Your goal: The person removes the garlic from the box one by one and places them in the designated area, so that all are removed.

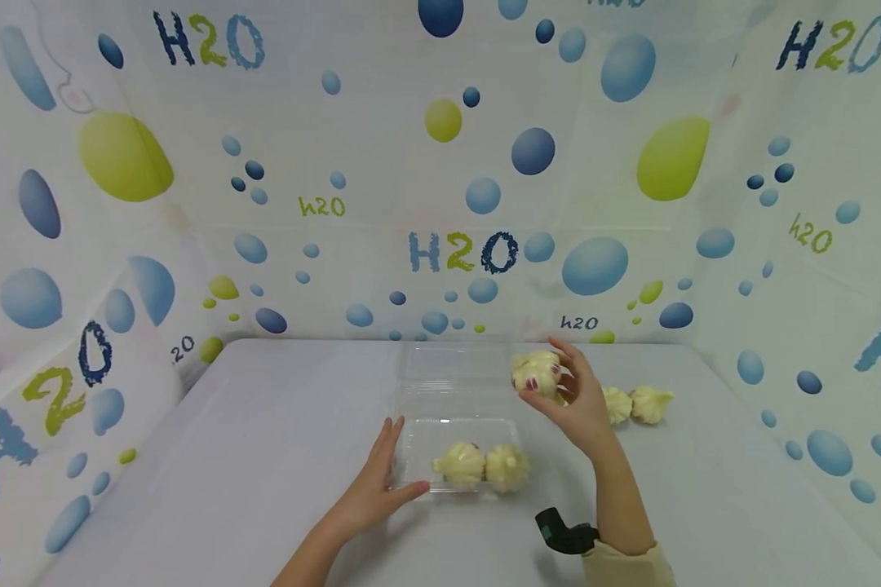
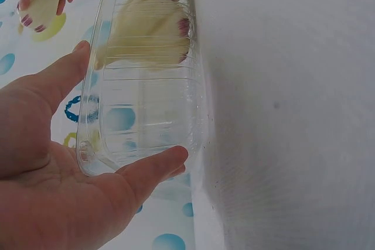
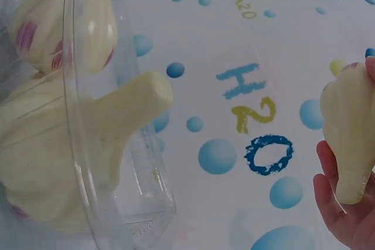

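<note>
A clear plastic clamshell box (image 1: 420, 440) lies with its lid (image 1: 448, 367) folded back, away from me. Two pale garlic bulbs (image 1: 460, 463) are in its front half; one has a stem (image 3: 140, 98) reaching past the rim. At the box's left end my left hand (image 1: 373, 489) rests with fingers and thumb spread and straight, the thumb (image 2: 158, 171) along one side. Above the right side of the lid, my right hand (image 1: 576, 399) pinches another garlic bulb (image 1: 536, 372) with purple patches between thumb and fingers. Its stem (image 3: 351, 188) points toward the palm.
To the right, partly behind my right hand, two more garlic bulbs (image 1: 651, 405) lie on the white table (image 1: 279, 424). A black device (image 1: 565, 534) is strapped at my right wrist. A printed backdrop (image 1: 382, 147) with blue and green drops surrounds the table's back and sides.
</note>
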`<state>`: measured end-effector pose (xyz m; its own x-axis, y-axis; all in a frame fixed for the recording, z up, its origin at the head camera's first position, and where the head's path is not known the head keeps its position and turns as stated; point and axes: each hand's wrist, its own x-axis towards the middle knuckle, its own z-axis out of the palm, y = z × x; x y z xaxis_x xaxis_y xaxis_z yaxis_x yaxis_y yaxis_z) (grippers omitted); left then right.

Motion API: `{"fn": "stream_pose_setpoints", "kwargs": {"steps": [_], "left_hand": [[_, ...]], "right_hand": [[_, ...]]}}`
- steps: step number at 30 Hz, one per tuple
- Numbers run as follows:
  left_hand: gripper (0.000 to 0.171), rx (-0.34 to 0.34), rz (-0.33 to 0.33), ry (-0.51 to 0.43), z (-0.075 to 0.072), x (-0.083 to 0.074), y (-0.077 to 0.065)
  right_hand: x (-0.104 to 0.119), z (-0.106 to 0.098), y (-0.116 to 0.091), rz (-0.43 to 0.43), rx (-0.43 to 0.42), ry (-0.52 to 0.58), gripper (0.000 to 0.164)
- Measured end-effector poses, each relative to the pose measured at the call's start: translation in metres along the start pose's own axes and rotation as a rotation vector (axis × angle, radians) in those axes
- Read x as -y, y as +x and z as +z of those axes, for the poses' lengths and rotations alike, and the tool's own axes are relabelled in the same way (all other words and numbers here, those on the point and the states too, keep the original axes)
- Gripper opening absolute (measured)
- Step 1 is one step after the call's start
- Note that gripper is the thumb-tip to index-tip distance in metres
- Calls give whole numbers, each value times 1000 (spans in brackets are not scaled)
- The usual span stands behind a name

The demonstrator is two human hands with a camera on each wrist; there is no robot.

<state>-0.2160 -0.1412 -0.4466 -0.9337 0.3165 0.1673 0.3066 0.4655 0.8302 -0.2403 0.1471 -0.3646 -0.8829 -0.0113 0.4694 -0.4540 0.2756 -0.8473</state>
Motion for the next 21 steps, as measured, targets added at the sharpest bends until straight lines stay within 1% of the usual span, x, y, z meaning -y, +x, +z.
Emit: {"fn": "stream_pose_setpoints", "kwargs": {"steps": [6, 12, 17, 21], "left_hand": [[92, 3, 0, -1, 0, 1, 0], [92, 8, 0, -11, -2, 0, 0], [93, 13, 2, -21, -1, 0, 0], [93, 8, 6, -4, -1, 0, 0]], "right_hand": [[0, -10, -1, 58, -54, 16, 72], [2, -17, -2, 67, -85, 32, 66], [2, -24, -3, 97, -88, 5, 66], [-7, -34, -6, 118, -76, -63, 67]]}}
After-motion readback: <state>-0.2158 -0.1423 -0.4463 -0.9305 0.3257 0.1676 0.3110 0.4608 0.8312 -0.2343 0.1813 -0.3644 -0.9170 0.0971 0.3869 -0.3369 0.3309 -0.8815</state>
